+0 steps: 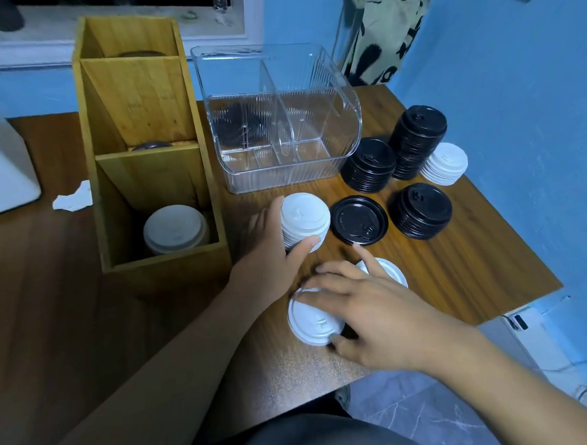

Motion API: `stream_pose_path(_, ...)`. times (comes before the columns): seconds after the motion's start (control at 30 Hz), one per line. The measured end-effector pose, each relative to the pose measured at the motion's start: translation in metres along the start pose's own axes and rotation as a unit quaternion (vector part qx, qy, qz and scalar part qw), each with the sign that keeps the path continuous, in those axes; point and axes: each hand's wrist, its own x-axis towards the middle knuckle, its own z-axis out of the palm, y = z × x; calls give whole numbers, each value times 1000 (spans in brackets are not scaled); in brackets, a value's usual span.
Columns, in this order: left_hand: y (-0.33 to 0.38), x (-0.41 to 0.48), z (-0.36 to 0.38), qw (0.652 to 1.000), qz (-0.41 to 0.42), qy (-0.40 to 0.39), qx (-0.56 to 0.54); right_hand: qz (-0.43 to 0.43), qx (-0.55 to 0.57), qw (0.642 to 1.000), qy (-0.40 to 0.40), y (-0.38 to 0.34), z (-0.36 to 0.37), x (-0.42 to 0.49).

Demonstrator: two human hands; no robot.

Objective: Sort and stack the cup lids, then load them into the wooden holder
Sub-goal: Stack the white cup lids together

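Left of holder: bare counter [54, 280], only a paper scrap [72, 198] there.
Holder front slot: wooden holder [160, 263] open-topped, white lids [175, 228] low inside.
Behind: clear bin [278, 123] blocks.
Right: black stacks [421, 211] crowd the counter; narrow gaps between.
Front right: counter edge free.

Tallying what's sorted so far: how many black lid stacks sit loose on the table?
3: a tall stack at the back right, a shorter one left of it, another nearer. More may sit hidden in the containers.
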Motion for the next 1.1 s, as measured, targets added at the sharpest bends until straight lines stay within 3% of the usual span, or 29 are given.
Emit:
stream_pose_path(0.17, 2, 0, -1, 1000, -1, 3, 2, 88, -65, 992, 64, -10, 3, 4)
stream_pose_path(0.3, 1, -1, -2, 1000, 4, 3, 0, 28, -27, 998, 44, -7, 6, -2)
stream_pose_path(0.4, 1, 0, -2, 1000, 2, 3, 2, 7, 17, 997, 74, -1, 10, -2)
stream_pose_path(0.5, 1, 0, -2, 1000, -6, 4, -4, 4, 133, 981, 141, 12, -10, 0)
stream_pose_path(0.57, 1, 0, -2, 1000, -7, -9, -2, 29, 203, 959, 197, 27, -33, 9)
stream_pose_path(0.67, -1, 1, -2, 999, -24, -11, -22, 107, 208, 942, 240, 45, -57, 40)
stream_pose_path(0.77, 2, 1, -2, 999, -32, -14, -27, 148, 170, 957, 182, 54, -60, 74)
stream_pose_path(0.87, 4, 0, -4, 998, -44, -21, -34, 129, 155, 972, 121, 59, -53, 93)
stream_pose_path(1.1, 5, -3, -6, 998, -27, -20, -45, 135, 175, 973, 60, 64, -56, 106)
